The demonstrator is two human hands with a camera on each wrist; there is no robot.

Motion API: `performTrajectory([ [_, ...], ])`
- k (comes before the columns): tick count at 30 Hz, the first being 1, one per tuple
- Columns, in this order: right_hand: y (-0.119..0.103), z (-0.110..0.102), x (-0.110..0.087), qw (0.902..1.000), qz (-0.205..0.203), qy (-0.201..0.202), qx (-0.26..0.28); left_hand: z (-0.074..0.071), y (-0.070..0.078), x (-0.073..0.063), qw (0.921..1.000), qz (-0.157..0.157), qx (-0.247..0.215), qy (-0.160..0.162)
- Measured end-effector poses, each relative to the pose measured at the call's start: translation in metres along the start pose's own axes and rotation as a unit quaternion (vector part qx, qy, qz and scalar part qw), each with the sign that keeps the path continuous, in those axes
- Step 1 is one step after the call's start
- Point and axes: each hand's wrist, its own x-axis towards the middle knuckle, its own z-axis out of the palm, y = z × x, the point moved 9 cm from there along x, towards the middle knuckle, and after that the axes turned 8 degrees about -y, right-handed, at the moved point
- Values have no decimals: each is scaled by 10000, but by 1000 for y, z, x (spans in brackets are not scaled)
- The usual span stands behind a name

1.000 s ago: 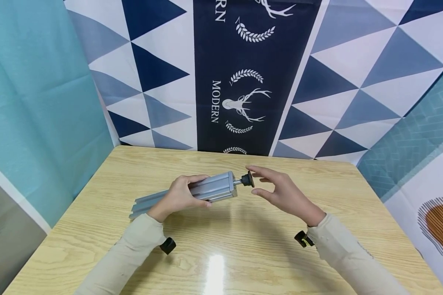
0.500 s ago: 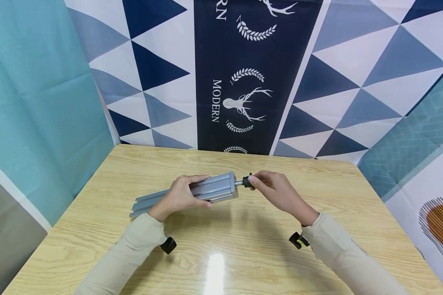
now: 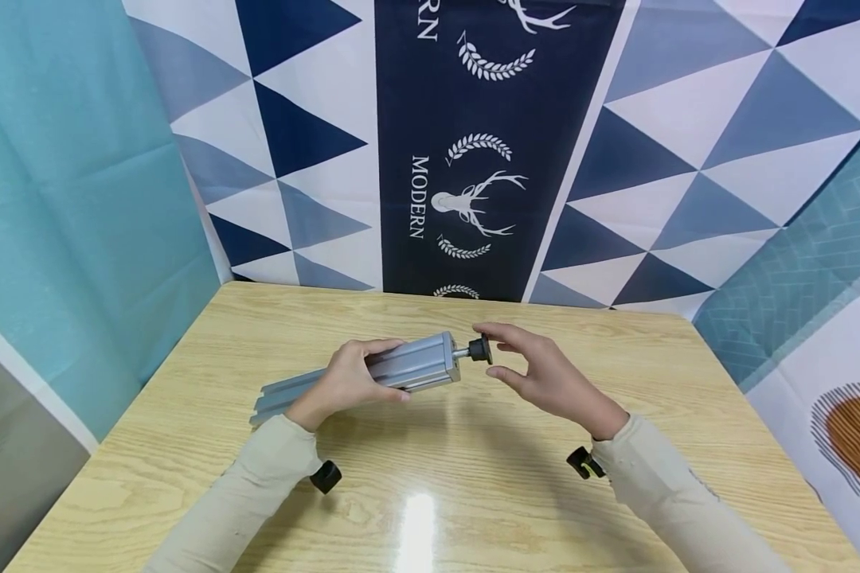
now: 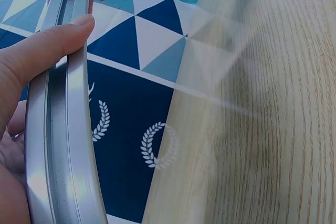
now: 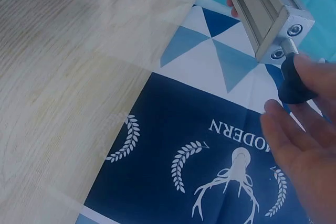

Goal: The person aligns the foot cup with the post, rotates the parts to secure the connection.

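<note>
My left hand [image 3: 351, 380] grips a silver aluminium profile [image 3: 423, 362], thumb on the near side and fingers over the top. The slotted length tilts up to the right, its lower left end near the tabletop. From the end plate [image 5: 286, 34], with its two visible bolts, a threaded rod [image 3: 462, 352] sticks out. A black levelling foot [image 3: 480, 350] sits on that rod. Around the foot, my right hand [image 3: 545, 374] holds its thumb and fingers spread, one above and one below. Whether a fingertip touches the foot cannot be told. The left wrist view shows the left thumb [image 4: 58, 40] lying across the slot.
Under both hands lies a light wood table [image 3: 459, 493]. A patterned cloth [image 3: 466, 159] hangs behind its back edge, and a teal curtain [image 3: 93, 199] stands at the left. Small black cameras [image 3: 326, 477] sit at both wrists.
Half a second ago my right fingers pinched the foot; now they are spread apart around it, much as one second ago. My left hand and the profile have stayed nearly still.
</note>
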Motion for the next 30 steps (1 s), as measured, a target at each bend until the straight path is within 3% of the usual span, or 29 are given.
performTrajectory([
  [4, 0, -2, 0, 9998, 23, 160, -100, 1, 2, 0, 10000, 2, -45, -11],
  [11, 22, 4, 0, 9915, 1228, 106, 410, 2, 4, -1, 10000, 85, 25, -46],
  [16, 27, 6, 0, 9878, 1499, 114, 412, 2, 3, 0, 9999, 85, 34, -61],
  [21, 21, 5, 0, 9912, 1259, -37, 416, 0, 4, 0, 10000, 74, 29, -22],
  [26, 6, 6, 1, 9987, 456, -221, -22, 0, 2, 0, 10000, 37, 26, -28],
  [30, -2, 3, 1, 9993, -48, -83, -359, 0, 2, 0, 10000, 44, 45, -50],
])
